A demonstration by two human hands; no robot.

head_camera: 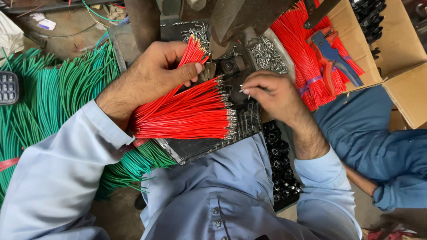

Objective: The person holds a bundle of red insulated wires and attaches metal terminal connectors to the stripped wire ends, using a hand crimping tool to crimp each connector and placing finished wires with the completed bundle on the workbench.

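While the left hand (153, 75) gripped a bundle of red wires (187, 111) on the black press bed (200, 144), the right hand (271, 91) pinched perhaps one small metal terminal (243, 90). Most wires already carried terminals; few remained bare.

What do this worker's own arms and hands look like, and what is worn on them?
Both hands, left hand and right hand, are bare: no gloves, rings or watch show. Each arm wears a long, loose pale blue-grey shirt sleeve ending in a plain cuff at the wrist. The matching shirt front has small buttons.
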